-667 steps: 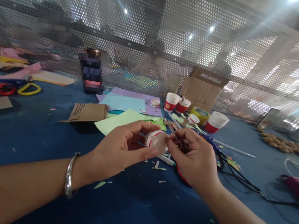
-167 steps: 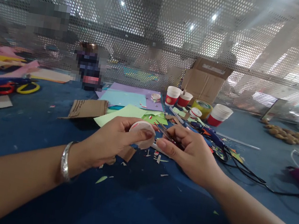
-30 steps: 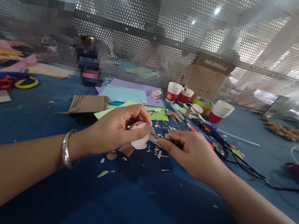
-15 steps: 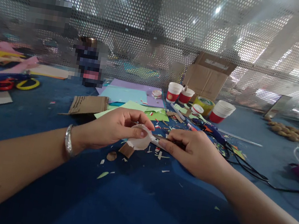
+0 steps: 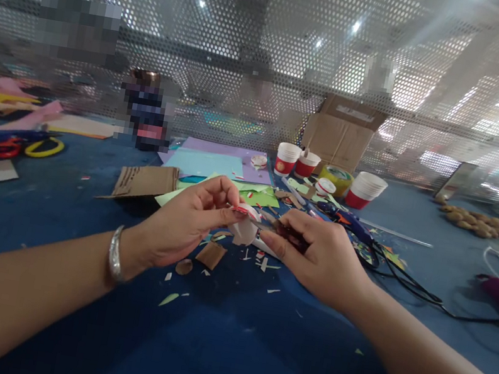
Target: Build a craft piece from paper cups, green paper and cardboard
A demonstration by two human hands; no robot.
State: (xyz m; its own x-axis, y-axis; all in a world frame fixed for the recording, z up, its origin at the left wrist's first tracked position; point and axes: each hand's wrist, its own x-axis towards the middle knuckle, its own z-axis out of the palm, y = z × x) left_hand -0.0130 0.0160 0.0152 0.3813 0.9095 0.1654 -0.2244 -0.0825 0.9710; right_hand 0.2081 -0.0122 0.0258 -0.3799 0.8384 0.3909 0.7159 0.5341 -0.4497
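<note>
Pinched between the thumb and fingers of my left hand (image 5: 198, 220) is a small cut paper cup piece (image 5: 243, 229), white with a red edge. My right hand (image 5: 320, 250) is closed round a pair of scissors (image 5: 267, 220), whose grey blades point left and meet the cup piece. The handles are mostly hidden by my fingers. Below the hands lie a square of brown cardboard (image 5: 211, 256), a round brown disc (image 5: 184, 267) and several paper scraps on the blue table.
Behind are coloured paper sheets (image 5: 206, 162), a paper cup (image 5: 287, 159), a cup stack (image 5: 366, 190), yellow tape (image 5: 337, 177) and a cardboard box (image 5: 339, 135). A blue glue gun (image 5: 356, 223) trails a black cable at right. Folded cardboard (image 5: 145, 181) and yellow-handled scissors (image 5: 45, 146) lie left.
My left hand has turned the cup piece, so its red edge shows and its round opening no longer faces me. The scissor blades now lie against the piece.
</note>
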